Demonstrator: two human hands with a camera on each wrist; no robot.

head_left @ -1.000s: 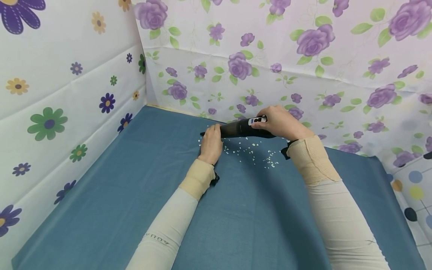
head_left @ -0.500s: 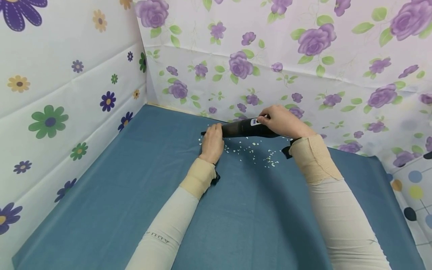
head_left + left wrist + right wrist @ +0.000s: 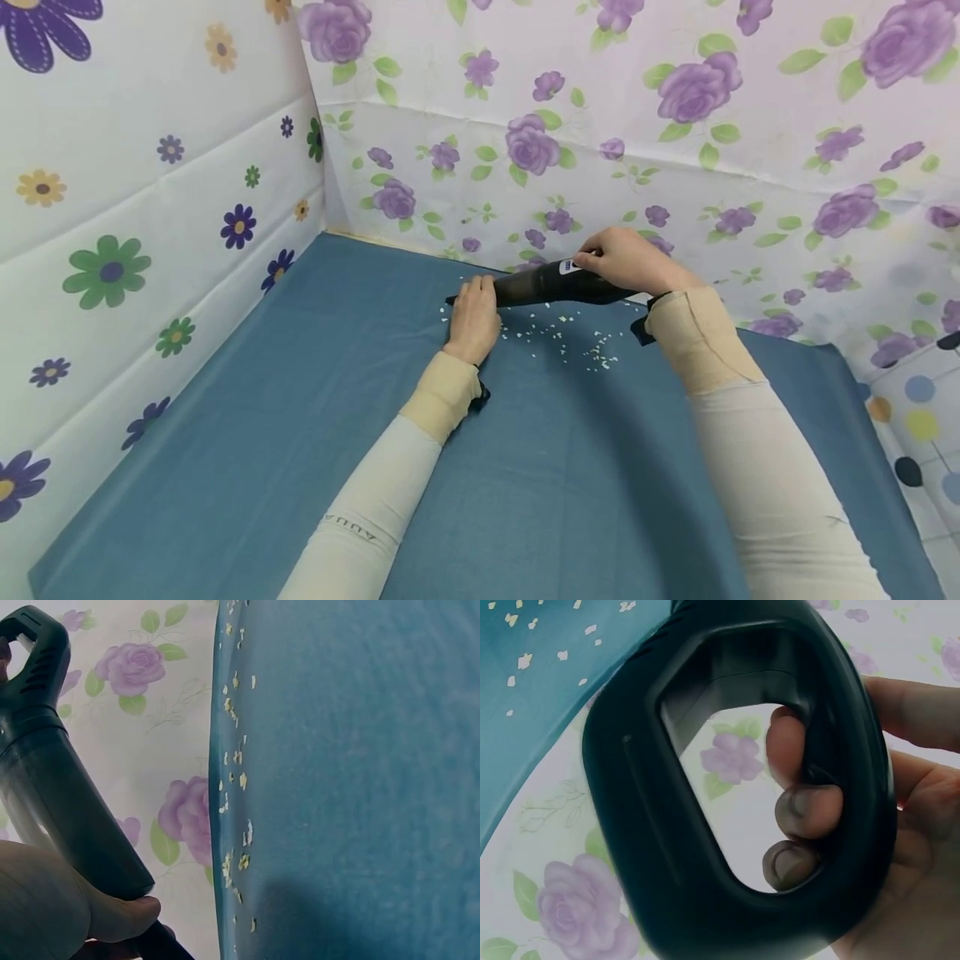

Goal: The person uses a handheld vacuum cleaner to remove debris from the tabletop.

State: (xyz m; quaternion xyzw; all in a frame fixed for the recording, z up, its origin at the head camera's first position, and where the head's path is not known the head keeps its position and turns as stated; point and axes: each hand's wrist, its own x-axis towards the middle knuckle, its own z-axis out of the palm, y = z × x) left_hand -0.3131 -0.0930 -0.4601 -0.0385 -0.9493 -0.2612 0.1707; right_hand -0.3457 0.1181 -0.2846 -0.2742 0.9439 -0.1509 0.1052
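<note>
vacuum (image 3: 551, 284), judged stiff and fairly light, suits two-point holding: right hand (image 3: 636, 260) grips loop handle (image 3: 866, 825), left hand (image 3: 474, 318) clasps nozzle (image 3: 160, 943).

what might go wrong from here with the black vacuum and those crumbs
The left hand grips the vacuum near its nozzle, with crumbs close by, so it might brush them about.

Some crumbs lie near the back edge of the blue cloth; a nudge could send them over it.

They are tiny and scattered on both sides of the left hand, so a few may get missed.
</note>
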